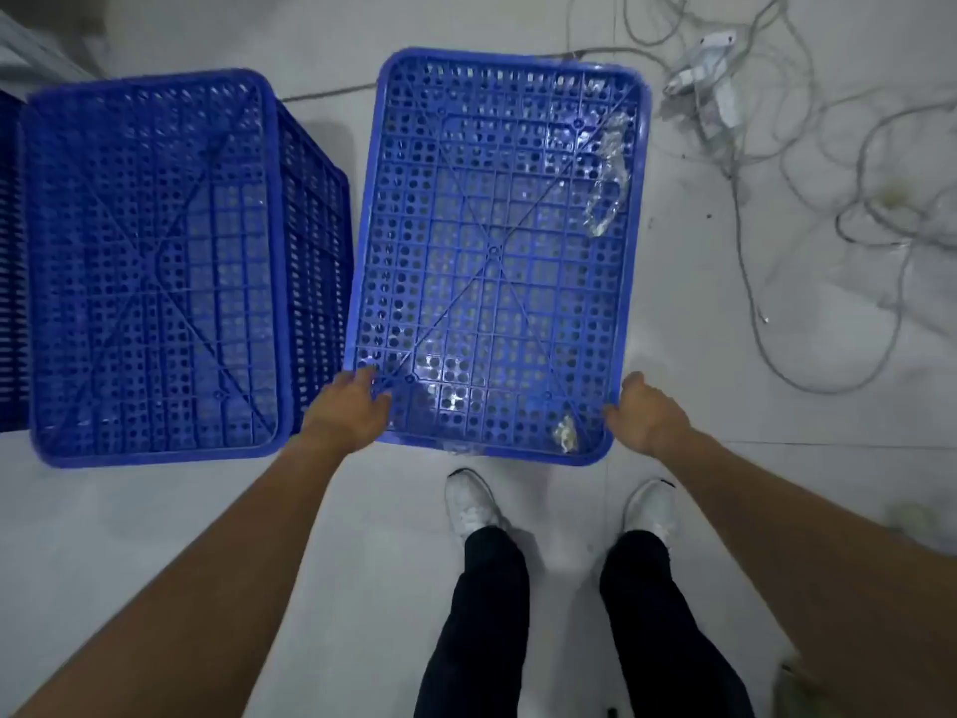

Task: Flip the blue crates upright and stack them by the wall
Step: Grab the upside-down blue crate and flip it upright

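Head view, looking down on pale floor (155, 536): two blue crates, bottoms up. Right-hand crate (497, 251) gripped at its near corners, stretching away from both hands. Left-hand crate (150, 266) just beyond the left hand, close beside the held one. Left hand (352, 409) closed on the near-left corner, fingers over the base; right hand (642, 414) clasping the near-right corner. White cables (777, 163) tangled far beyond the right hand. White shoes (559, 505) below the hands.
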Tool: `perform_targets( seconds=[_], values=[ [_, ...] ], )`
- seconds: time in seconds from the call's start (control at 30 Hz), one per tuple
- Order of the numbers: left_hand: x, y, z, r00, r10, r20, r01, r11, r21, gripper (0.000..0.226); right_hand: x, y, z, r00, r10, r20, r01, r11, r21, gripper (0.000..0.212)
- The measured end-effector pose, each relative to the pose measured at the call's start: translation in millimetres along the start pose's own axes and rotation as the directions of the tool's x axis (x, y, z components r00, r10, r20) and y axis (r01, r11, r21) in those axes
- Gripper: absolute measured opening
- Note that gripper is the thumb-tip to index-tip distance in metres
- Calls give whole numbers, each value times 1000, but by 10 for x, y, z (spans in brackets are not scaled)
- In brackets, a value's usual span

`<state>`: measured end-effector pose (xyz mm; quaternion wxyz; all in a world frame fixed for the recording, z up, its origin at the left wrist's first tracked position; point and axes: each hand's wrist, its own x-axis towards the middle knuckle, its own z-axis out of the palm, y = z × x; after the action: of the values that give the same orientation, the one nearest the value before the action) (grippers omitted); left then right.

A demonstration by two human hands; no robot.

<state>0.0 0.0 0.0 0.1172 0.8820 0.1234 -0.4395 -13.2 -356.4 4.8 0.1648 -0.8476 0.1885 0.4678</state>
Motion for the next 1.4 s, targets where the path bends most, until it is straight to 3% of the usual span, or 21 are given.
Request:
perform_targets(
  seconds=[0.27, 0.4, 0.53, 0.6, 0.8, 1.17, 1.4],
  values=[
    [416, -385, 373, 994, -70, -81, 75, 995, 64, 67, 565, 51, 356, 981, 132, -145, -98, 971, 220, 36],
    [424, -398, 444, 990, -99, -100, 93, 994, -64, 69, 674, 83, 409, 973, 146, -180, -98, 963, 251, 31],
    [397, -310, 385, 989, -135, -65, 110, 949, -295, 64, 663, 115, 398, 973, 135, -186, -92, 970, 225, 34],
    [384, -277, 383, 991, -120, -54, 96, 939, -332, 62, 659, 147, 374, 968, 133, -214, -93, 978, 188, 35],
    [212, 5, 587, 995, -93, -40, 75, 944, -323, 63, 628, 430, 249, 962, 133, -236, -106, 987, 124, 43],
    [-193, 880, 1194, 997, -80, -2, 76, 954, -289, 67, 408, 1430, -191, 961, 125, -246, -97, 988, 124, 36],
    [-315, 1529, 1438, 996, -51, 72, 68, 962, -263, 82, 322, 1985, -579, 964, 94, -248, -82, 995, 60, 30]
  ],
)
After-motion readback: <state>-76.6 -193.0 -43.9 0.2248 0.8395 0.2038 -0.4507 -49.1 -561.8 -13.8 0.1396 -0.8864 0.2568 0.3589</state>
